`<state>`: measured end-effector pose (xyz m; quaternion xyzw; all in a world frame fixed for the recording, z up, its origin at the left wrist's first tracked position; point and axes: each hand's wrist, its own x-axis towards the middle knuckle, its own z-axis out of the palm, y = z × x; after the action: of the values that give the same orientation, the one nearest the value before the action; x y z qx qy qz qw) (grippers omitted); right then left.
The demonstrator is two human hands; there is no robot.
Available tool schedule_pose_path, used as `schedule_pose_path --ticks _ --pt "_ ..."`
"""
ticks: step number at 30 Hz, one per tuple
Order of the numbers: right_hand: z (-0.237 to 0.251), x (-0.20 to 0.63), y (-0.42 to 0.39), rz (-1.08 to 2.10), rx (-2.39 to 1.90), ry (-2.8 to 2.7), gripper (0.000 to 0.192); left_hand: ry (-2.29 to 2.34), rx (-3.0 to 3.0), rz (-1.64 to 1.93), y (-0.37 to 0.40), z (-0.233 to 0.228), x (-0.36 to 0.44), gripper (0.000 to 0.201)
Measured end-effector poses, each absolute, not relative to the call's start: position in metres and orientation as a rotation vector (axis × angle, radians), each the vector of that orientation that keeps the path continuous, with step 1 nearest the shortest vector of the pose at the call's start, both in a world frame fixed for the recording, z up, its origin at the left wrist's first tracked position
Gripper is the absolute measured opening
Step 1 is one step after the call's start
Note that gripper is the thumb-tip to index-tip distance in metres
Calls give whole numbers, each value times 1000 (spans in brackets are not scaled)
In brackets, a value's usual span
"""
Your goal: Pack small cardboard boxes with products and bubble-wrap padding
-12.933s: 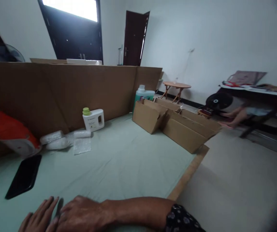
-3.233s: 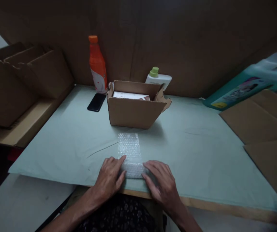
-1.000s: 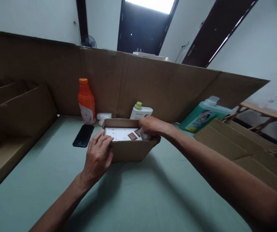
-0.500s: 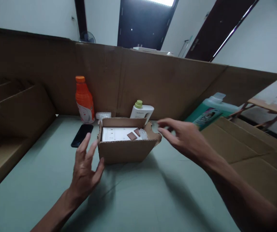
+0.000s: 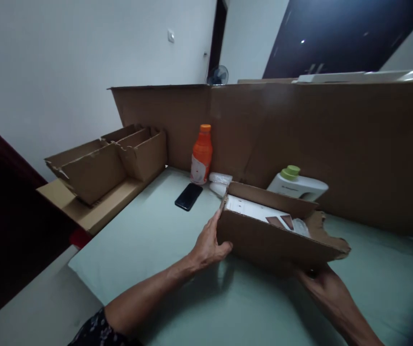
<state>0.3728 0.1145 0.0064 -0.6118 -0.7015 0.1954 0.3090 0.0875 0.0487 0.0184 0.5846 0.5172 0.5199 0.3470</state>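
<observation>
An open cardboard box (image 5: 264,240) sits between my hands, tilted, its right side lower in the head view. Inside lie a white carton (image 5: 251,210) with brown squares printed on it and some clear plastic wrap (image 5: 301,227). My left hand (image 5: 209,244) grips the box's left end, thumb on the front face and fingers at the side. Under the lower right of the box is my right hand (image 5: 323,288), its fingers hidden beneath the cardboard. Behind the box stands a white bottle with a green cap (image 5: 296,185).
A black phone (image 5: 189,197) lies on the pale green surface (image 5: 148,230). Near it stand an orange bottle (image 5: 202,156) and a plastic-wrapped white item (image 5: 220,179). Divided cardboard boxes (image 5: 98,173) occupy the left edge. A tall cardboard panel (image 5: 336,129) runs along the back.
The view has swung left. Both hands, apart from the box before, have come onto it: the left at its end, the right underneath. The box now tilts.
</observation>
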Motion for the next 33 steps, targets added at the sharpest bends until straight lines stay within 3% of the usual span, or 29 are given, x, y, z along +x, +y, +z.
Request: schedule_pose_path --ticks 4,10,15,19,23,27,33 --pt "24 387 55 670 -1659 -1829 34 1339 1470 1352 -10 3 100 90" --pt "35 284 23 912 -1324 -1996 37 1745 1204 1349 -103 -2 30 56" --pt "27 252 37 996 -1169 -2103 39 1840 1138 1413 -122 -15 4 65" --pt "5 275 38 989 -1256 -2030 59 1752 1149 1506 -117 -33 6 77" --pt "-9 269 46 1073 -1370 -1962 57 1665 1185 1529 -107 -30 2 71" --pt "10 202 63 1116 -1239 -2021 59 1753 1017 1676 -105 -21 -26 62" --pt "47 29 103 1177 -732 -2183 60 2156 889 1847 -107 -6 -126 57"
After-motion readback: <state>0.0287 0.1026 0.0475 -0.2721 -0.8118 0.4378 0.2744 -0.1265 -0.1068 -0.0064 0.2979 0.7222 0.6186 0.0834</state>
